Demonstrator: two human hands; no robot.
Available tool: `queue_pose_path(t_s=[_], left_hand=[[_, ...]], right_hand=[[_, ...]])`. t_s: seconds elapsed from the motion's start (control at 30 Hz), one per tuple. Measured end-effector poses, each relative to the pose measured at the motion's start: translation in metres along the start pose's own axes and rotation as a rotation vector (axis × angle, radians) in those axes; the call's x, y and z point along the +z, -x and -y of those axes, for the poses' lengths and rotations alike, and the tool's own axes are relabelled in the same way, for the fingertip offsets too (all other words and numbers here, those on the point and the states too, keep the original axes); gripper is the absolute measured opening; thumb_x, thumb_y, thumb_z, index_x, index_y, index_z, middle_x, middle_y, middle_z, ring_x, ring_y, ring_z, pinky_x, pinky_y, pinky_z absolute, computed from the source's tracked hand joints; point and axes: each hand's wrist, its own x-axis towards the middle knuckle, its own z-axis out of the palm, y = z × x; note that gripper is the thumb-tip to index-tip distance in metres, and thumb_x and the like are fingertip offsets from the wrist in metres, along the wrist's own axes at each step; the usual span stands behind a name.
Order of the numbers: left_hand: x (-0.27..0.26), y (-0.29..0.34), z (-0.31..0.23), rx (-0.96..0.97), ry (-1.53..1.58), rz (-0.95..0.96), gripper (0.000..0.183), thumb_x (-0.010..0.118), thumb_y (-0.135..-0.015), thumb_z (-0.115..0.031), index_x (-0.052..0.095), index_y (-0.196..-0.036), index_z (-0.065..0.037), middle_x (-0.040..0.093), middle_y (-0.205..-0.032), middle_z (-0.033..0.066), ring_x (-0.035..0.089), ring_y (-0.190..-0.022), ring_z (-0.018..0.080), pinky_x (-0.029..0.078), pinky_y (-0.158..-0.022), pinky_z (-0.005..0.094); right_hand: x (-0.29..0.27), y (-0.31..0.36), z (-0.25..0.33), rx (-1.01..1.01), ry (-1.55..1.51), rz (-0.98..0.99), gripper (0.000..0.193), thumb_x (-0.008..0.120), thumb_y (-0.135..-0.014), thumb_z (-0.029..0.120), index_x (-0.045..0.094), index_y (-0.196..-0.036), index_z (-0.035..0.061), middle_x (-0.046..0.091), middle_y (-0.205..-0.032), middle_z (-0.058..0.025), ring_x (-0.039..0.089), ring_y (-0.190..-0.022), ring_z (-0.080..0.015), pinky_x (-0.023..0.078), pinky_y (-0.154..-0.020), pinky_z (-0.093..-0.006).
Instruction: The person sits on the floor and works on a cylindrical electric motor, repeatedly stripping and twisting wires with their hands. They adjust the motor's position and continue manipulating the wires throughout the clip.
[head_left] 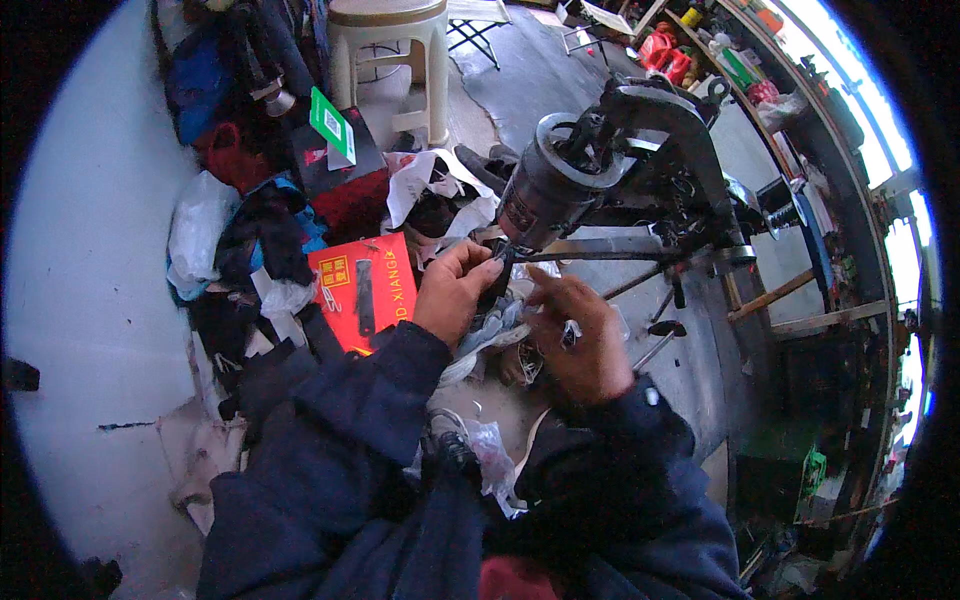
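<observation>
My left hand [446,292] pinches a small dark piece of material [497,272] between thumb and fingers, just under the black drum-shaped part of a heavy metal machine [550,190]. What that piece belongs to cannot be made out. Close by on the right, my right hand [582,335] is bent at the fingers and smeared by motion. Whether it grips anything is unclear. Below both hands lies a grey-and-white shoe [487,333], partly covered by them.
Left of my hands, a red printed sheet or box [388,312] carries a dark flat strip [365,295]. Bags and cloth heap up along the left wall, near a green card [330,122]. A pale plastic stool [388,14] stands behind; cluttered shelves [830,318] line the right.
</observation>
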Motion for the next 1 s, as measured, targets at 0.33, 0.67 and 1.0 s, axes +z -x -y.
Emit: queue_pose_path(t_s=[0.33,0.67,1.0], left_hand=[[0.009,0.005,0.000,-0.029,0.220,-0.069,0.011,0.063,-0.095,-0.009,0.065,-0.100,0.001,0.068,-0.086,0.0043,0.063,-0.072,0.0084,0.051,-0.068,0.0234],[0.009,0.003,-0.005,-0.006,0.144,-0.048,0.011,0.063,-0.095,-0.017,0.065,-0.098,-0.007,0.068,-0.080,0.0001,0.058,-0.064,0.0032,0.039,-0.056,0.0192],[0.003,0.001,-0.009,-0.037,0.182,-0.038,0.008,0.063,-0.094,-0.009,0.065,-0.097,-0.001,0.066,-0.081,0.0027,0.064,-0.069,0.0089,0.050,-0.068,0.0228]], right_hand=[[-0.157,0.062,-0.191,0.615,0.687,-0.341,0.048,0.072,-0.086,0.029,0.063,-0.121,-0.0007,0.072,-0.103,-0.0171,0.069,-0.092,-0.0251,0.052,-0.084,-0.0351],[-0.135,0.045,-0.261,0.646,0.337,-0.200,0.033,0.061,-0.093,0.026,0.062,-0.108,-0.0034,0.066,-0.107,-0.0275,0.062,-0.103,-0.0448,0.049,-0.086,-0.0462],[-0.191,0.029,-0.164,0.289,0.472,-0.510,0.020,0.055,-0.096,0.009,0.062,-0.111,-0.0013,0.069,-0.102,-0.0128,0.063,-0.091,-0.0235,0.051,-0.083,-0.0352]])
